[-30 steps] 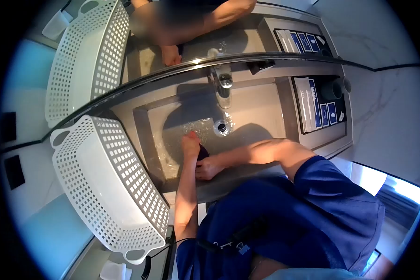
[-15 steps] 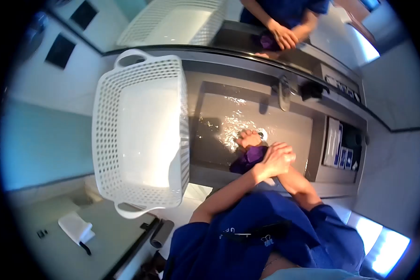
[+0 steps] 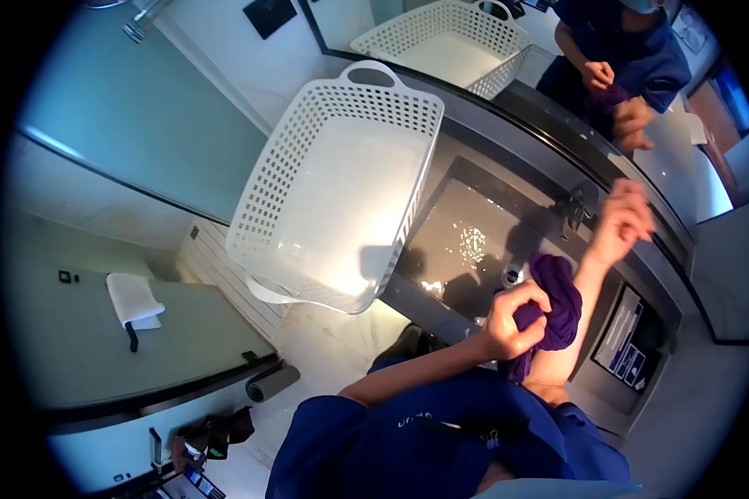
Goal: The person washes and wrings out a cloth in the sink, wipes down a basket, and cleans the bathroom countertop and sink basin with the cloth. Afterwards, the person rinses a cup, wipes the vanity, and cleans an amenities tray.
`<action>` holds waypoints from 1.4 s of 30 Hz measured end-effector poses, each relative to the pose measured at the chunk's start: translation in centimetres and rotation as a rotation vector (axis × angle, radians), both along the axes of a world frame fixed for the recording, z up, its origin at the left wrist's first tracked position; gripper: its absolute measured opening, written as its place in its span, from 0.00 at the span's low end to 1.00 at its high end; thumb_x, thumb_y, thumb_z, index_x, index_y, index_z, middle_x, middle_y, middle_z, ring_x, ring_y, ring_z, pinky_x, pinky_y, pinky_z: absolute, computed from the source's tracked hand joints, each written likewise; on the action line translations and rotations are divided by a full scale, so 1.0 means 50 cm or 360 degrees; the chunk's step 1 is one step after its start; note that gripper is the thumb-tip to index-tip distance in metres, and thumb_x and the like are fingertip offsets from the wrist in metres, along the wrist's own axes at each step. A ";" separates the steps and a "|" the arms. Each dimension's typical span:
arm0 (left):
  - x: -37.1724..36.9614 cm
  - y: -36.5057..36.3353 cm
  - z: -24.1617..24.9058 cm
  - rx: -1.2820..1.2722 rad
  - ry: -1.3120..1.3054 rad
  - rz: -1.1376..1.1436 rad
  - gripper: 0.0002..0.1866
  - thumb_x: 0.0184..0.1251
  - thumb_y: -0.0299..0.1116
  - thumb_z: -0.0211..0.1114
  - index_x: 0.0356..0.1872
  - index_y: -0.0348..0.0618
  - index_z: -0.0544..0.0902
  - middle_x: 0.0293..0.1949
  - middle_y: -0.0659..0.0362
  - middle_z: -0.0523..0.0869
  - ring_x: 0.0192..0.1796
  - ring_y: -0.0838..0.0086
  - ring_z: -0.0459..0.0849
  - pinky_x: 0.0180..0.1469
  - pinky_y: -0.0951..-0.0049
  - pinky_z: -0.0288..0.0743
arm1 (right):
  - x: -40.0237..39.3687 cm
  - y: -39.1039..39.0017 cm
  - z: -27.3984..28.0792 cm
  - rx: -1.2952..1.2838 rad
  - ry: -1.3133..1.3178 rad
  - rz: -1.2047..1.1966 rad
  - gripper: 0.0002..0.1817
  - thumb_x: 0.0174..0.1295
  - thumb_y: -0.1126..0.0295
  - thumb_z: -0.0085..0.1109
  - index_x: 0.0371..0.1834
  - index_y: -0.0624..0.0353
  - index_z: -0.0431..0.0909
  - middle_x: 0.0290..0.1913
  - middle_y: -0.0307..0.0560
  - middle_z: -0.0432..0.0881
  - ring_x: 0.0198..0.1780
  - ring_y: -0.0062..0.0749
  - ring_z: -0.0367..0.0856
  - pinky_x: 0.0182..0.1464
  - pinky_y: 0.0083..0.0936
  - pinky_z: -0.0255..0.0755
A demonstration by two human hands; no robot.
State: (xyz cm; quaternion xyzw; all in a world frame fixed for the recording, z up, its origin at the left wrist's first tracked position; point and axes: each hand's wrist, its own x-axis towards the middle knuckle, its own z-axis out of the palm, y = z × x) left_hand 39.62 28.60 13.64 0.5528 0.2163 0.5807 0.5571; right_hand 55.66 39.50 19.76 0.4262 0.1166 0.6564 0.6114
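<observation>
My left hand (image 3: pixel 516 320) is closed round a bunched purple cloth (image 3: pixel 558 299), whose kind I cannot make out. The cloth hangs in thick folds over the near right part of the sink, against my right forearm. My right hand (image 3: pixel 624 220) is raised near the mirror, beyond the cloth; its fingers are apart, a little blurred, and hold nothing. Below and left of the cloth is the grey sink (image 3: pixel 441 241), with shining water in it and a round drain fitting (image 3: pixel 512 274). A faucet (image 3: pixel 572 212) stands at its back edge.
A large white perforated basket (image 3: pixel 333 191) rests on the counter left of the sink. The mirror (image 3: pixel 549 125) runs along the back. A recessed tray with cards (image 3: pixel 628 341) lies right of the sink. A white towel (image 3: pixel 135 299) hangs at the glass panel on the left.
The purple cloth has come up from the sink, held in my left hand. My right hand has moved up and right, away from the water. The view has turned, shifting the basket rightward.
</observation>
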 end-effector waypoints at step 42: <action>-0.846 0.048 -0.094 -0.0829 0.1355 0.1201 0.25 0.50 0.18 0.46 0.54 0.44 0.70 0.29 0.45 0.82 0.31 0.52 0.82 0.36 0.59 0.74 | -0.775 0.386 -0.336 0.3375 -0.4212 -0.1873 0.35 0.37 0.65 0.66 0.55 0.45 0.67 0.58 0.43 0.66 0.64 0.41 0.61 0.58 0.55 0.59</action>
